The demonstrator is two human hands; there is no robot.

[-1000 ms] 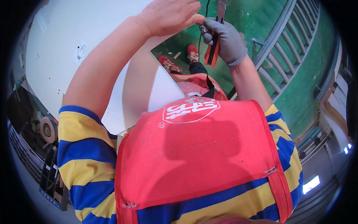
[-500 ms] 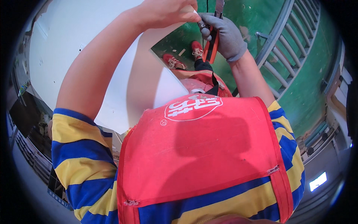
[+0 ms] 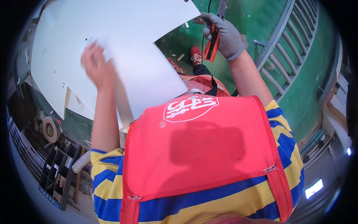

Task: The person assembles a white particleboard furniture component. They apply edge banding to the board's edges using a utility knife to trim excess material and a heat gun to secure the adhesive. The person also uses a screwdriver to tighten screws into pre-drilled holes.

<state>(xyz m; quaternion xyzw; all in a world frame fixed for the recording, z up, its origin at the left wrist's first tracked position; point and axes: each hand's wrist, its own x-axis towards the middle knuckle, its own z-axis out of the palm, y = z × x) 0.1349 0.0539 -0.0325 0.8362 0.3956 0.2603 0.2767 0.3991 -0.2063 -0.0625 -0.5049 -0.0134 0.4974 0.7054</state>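
My right hand (image 3: 223,34), in a grey glove, is closed around an orange-handled utility knife (image 3: 213,40) whose blade end points up past the top edge of the view. It sits at the corner of a large white panel (image 3: 126,56). My bare left hand (image 3: 96,65) is blurred, fingers spread, over the middle of the panel, and I cannot tell whether it touches it. A thin pale strip (image 3: 122,105) runs down the panel's edge just below that hand. My red vest (image 3: 197,149) fills the lower view.
Green floor (image 3: 261,26) lies below, with my red shoes (image 3: 195,54) on it. A grey metal railing (image 3: 287,48) curves along the right. At lower left stand a roll of tape (image 3: 49,129) and a compartmented rack (image 3: 59,171).
My left hand has left the knife area at top centre and swung down and left across the white panel. The right hand still holds the knife at the panel's corner.
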